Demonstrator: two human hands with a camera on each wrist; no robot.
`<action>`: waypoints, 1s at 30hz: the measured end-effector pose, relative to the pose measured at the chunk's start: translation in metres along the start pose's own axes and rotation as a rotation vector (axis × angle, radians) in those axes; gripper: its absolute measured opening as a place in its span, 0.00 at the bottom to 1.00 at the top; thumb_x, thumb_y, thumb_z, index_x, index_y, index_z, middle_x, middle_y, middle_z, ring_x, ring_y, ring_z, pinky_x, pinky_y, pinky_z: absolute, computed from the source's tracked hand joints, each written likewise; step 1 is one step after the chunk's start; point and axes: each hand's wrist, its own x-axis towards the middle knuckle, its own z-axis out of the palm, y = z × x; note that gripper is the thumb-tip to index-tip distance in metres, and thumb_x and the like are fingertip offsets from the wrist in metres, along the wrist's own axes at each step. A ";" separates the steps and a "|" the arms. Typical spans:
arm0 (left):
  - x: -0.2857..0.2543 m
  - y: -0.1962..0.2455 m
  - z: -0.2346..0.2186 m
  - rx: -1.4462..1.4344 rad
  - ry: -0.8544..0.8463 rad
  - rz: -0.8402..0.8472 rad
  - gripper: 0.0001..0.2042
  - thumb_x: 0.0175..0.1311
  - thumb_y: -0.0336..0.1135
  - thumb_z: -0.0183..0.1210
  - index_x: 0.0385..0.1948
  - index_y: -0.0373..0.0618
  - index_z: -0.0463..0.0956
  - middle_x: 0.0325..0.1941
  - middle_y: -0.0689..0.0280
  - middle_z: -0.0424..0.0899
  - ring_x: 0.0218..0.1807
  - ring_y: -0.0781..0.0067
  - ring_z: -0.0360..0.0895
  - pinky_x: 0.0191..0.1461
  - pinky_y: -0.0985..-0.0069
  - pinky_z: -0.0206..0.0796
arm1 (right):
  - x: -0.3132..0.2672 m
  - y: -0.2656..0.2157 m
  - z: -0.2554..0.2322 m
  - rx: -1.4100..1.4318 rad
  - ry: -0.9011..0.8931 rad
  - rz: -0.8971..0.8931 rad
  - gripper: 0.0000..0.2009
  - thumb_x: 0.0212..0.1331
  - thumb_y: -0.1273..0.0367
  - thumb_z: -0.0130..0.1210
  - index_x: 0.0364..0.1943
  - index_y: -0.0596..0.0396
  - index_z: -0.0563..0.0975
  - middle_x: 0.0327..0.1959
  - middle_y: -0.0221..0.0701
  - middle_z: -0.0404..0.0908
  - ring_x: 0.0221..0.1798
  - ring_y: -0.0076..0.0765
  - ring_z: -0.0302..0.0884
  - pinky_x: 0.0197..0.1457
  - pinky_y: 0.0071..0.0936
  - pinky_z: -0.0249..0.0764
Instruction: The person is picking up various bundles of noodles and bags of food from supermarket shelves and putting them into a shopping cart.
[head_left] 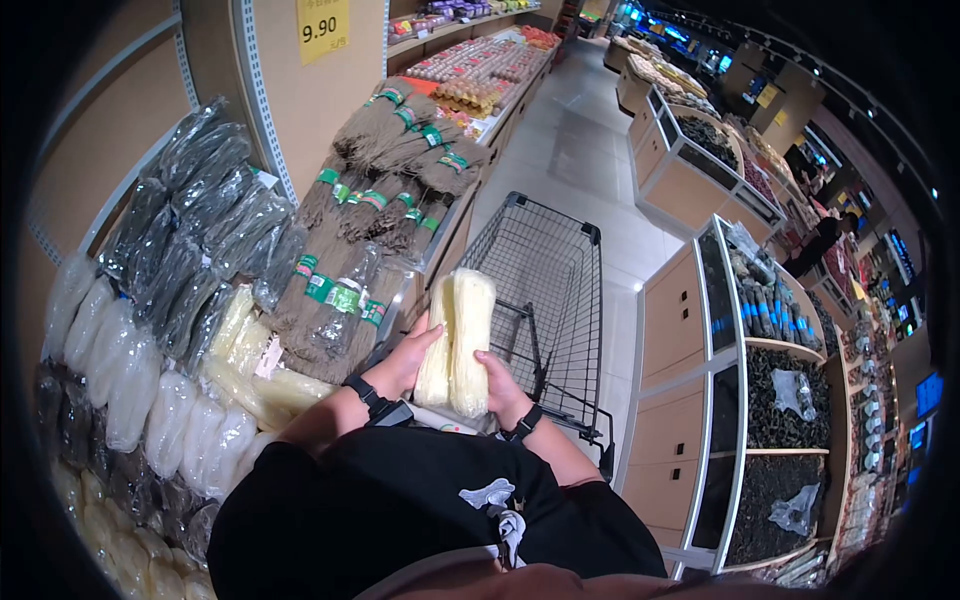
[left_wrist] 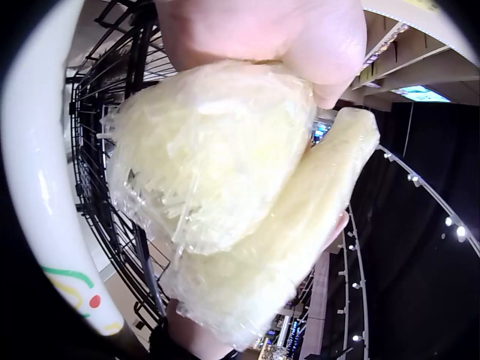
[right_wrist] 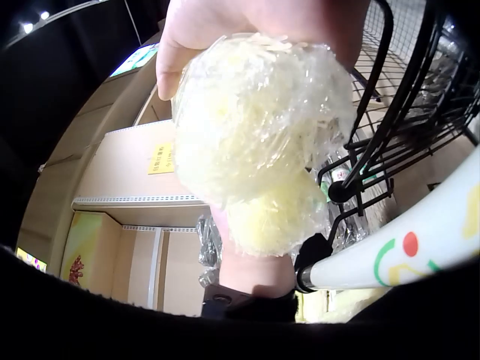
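Note:
Two long packs of pale yellow dried noodles in clear film are held side by side, upright, in front of the body. My left hand (head_left: 407, 358) grips the left noodle pack (head_left: 434, 350), thumb on its near face. The right noodle pack (head_left: 471, 335) is in my right hand (head_left: 505, 388), whose thumb lies along its side. In the left wrist view, the left pack's end (left_wrist: 214, 157) shows cut strands under crinkled film. The right wrist view shows the right pack's end (right_wrist: 255, 120) close up, overlapping the other pack (right_wrist: 277, 217). Most fingers are hidden behind the packs.
A black wire shopping cart (head_left: 545, 260) stands just ahead, its white handle (left_wrist: 37, 172) near the hands. At left, shelves hold white bagged noodles (head_left: 180, 420), dark bagged goods (head_left: 190, 200) and brown noodle bundles (head_left: 375, 215). Bins of dark dried goods (head_left: 785, 395) line the right side.

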 end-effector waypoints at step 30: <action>0.008 -0.003 -0.052 0.253 0.329 -0.365 0.12 0.62 0.43 0.53 0.42 0.49 0.72 0.34 0.66 0.78 0.35 0.74 0.75 0.38 0.77 0.64 | 0.014 -0.166 -0.127 -0.475 0.599 0.280 0.20 0.52 0.60 0.58 0.44 0.59 0.73 0.35 0.36 0.79 0.33 0.38 0.79 0.38 0.34 0.77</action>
